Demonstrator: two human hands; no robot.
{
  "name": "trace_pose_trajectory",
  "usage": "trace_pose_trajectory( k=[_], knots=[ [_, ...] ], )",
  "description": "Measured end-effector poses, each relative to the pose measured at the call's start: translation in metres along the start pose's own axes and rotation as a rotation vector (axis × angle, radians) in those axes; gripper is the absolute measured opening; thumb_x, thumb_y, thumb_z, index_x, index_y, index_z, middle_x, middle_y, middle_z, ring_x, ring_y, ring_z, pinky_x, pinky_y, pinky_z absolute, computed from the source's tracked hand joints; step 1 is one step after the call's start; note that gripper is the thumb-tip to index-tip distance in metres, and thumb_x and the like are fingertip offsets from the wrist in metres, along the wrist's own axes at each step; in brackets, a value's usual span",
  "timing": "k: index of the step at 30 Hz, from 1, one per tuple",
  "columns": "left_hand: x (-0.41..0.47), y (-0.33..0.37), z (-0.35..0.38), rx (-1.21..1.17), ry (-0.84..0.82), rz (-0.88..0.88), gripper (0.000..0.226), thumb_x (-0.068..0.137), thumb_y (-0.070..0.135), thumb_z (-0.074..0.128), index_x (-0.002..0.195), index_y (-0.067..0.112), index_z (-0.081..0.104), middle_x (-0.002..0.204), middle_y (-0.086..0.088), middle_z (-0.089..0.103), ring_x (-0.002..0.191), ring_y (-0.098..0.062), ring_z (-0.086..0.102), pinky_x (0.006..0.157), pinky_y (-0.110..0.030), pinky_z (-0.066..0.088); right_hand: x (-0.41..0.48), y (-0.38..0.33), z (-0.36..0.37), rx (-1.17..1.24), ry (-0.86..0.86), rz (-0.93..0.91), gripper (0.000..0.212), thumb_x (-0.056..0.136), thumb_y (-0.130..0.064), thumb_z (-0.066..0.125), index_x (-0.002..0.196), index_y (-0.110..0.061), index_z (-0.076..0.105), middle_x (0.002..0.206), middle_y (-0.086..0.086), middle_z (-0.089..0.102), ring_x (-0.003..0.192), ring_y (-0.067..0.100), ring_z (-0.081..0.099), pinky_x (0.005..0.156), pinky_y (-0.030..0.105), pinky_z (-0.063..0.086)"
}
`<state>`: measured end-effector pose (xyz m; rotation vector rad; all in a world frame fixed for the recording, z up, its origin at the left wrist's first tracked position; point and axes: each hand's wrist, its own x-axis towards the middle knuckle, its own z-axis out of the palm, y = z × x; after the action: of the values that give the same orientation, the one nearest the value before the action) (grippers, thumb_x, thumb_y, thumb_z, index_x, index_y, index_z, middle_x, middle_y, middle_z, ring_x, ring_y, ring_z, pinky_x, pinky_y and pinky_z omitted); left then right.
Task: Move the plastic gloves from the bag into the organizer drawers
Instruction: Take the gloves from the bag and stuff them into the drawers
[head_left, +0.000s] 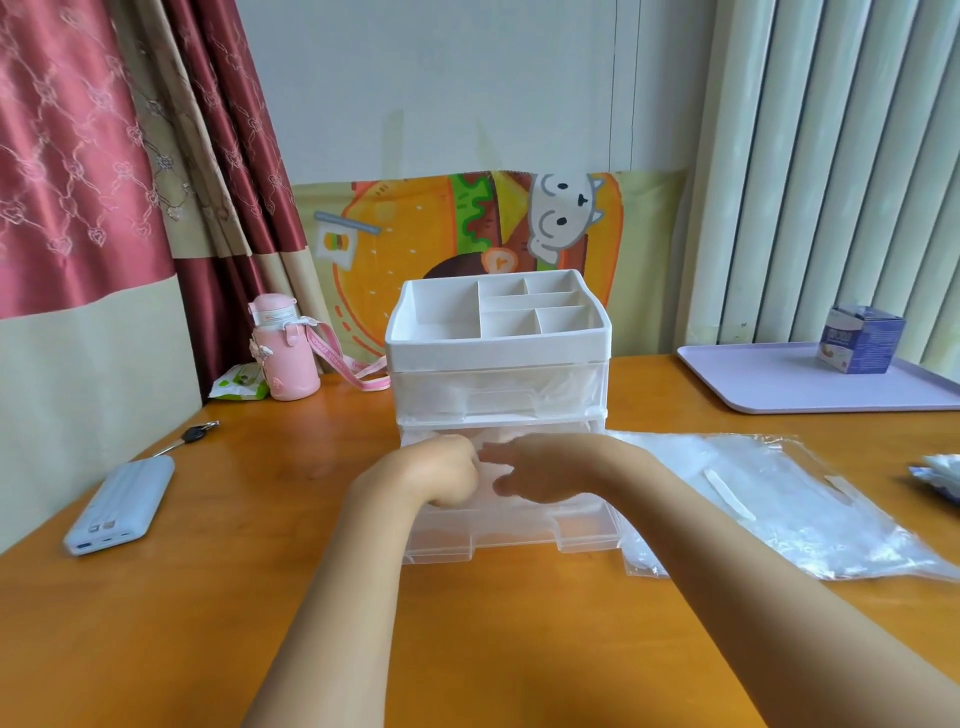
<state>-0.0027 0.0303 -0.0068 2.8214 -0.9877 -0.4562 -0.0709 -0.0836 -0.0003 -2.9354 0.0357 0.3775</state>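
One drawer (511, 525) of two stands open, both hands inside: left hand (441, 475) curled, hold unclear; right hand (540, 467) slack.

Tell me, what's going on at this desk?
A person has both hands in the pulled-out lower drawer of a white organizer. The left hand has its fingers curled, but clear gloves would be too see-through to tell whether it holds any. The right hand lies open beside it. The upper drawer is closed, with crinkled plastic showing through its front. The plastic bag lies flat on the table to the right.
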Motion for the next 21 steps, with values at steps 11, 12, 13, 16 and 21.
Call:
trace_pose_trajectory(
  k=[11, 12, 13, 16, 21],
  knots=[
    [0.001, 0.004, -0.001, -0.097, 0.036, -0.074, 0.041, 0.097, 0.033, 0.053, 0.128, 0.006, 0.055, 0.102, -0.006, 0.061, 0.085, -0.019, 0.058, 0.062, -0.023, 0.041, 0.004, 0.003, -0.003, -0.104, -0.122, -0.044, 0.053, 0.101, -0.031, 0.042, 0.150, -0.017, 0.026, 0.151, 0.005, 0.035, 0.137, 0.024, 0.034, 0.107, 0.029, 0.026],
    [0.001, 0.003, -0.001, -0.116, 0.087, -0.082, 0.035, 0.097, 0.030, 0.053, 0.120, 0.005, 0.060, 0.085, -0.003, 0.056, 0.070, -0.015, 0.052, 0.053, -0.022, 0.035, 0.005, 0.004, -0.003, -0.094, -0.113, -0.064, 0.053, 0.101, -0.030, 0.044, 0.150, -0.018, 0.027, 0.150, 0.004, 0.037, 0.135, 0.023, 0.036, 0.107, 0.029, 0.027],
    [0.003, 0.002, -0.001, -0.145, 0.152, -0.087, 0.031, 0.096, 0.027, 0.054, 0.115, 0.005, 0.062, 0.078, -0.002, 0.053, 0.064, -0.014, 0.048, 0.050, -0.023, 0.035, 0.006, 0.006, -0.003, -0.086, -0.109, -0.075, 0.053, 0.100, -0.030, 0.046, 0.150, -0.020, 0.028, 0.151, 0.002, 0.037, 0.135, 0.022, 0.036, 0.108, 0.028, 0.026],
    [0.004, 0.001, -0.001, -0.175, 0.318, -0.098, 0.023, 0.093, 0.018, 0.057, 0.113, 0.008, 0.062, 0.105, -0.007, 0.062, 0.087, -0.021, 0.060, 0.073, -0.029, 0.050, 0.006, 0.013, -0.004, -0.057, -0.103, -0.081, 0.054, 0.098, -0.031, 0.050, 0.148, -0.029, 0.031, 0.154, -0.005, 0.032, 0.139, 0.017, 0.030, 0.113, 0.030, 0.020],
    [0.007, 0.004, 0.006, -0.082, 0.246, -0.020, 0.037, 0.091, 0.006, 0.057, 0.128, 0.013, 0.058, 0.124, -0.008, 0.060, 0.106, -0.024, 0.059, 0.083, -0.030, 0.050, 0.006, 0.017, -0.006, -0.005, -0.091, -0.081, 0.050, 0.098, -0.025, 0.051, 0.145, -0.033, 0.037, 0.153, -0.007, 0.033, 0.137, 0.017, 0.033, 0.112, 0.030, 0.022]
  ],
)
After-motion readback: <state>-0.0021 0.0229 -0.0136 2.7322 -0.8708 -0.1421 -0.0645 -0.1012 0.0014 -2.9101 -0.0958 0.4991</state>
